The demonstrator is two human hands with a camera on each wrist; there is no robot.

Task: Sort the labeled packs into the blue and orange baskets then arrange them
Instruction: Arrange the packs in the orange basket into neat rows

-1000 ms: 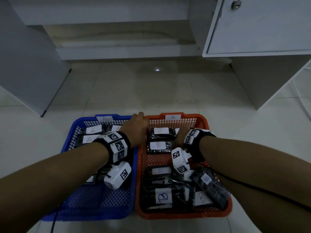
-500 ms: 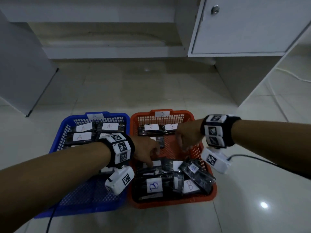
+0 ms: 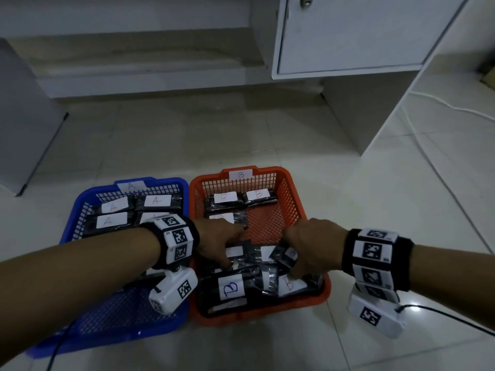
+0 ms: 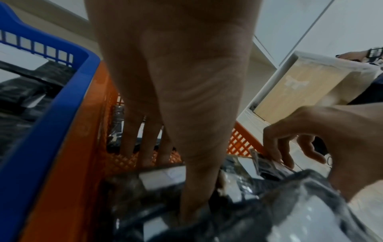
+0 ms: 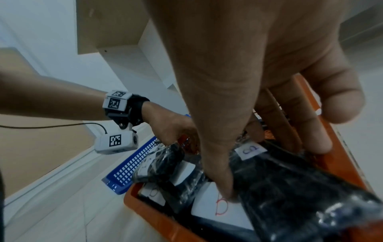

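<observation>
Head view: compared with half a second ago, both hands have dropped lower into the near half of the orange basket; the right hand, which then hovered over the basket's right rim, now sits on the pile of packs, and the left hand has pushed further in among them. Just under the right hand's fingers lies a small tilted pack, its long axis slanting from far-left to near-right. Nearer the person than the left hand lies a large pack with a blue B, its long axis running left to right. Beyond both hands, three B packs lie flat in the far end, long axes left to right. To the left of the left wrist stands the blue basket, holding A packs lying crosswise.

Left wrist view: the left hand has its fingers stretched straight down onto the basket floor mesh and the thumb pressed into the black packs; nothing is gripped. To its right, the right hand curls its fingers round the edge of the tilted pack.

Right wrist view: the right hand pinches the tilted pack, thumb on its near edge beside a red-lettered B pack. To its left, the left hand rests among the packs.
</observation>
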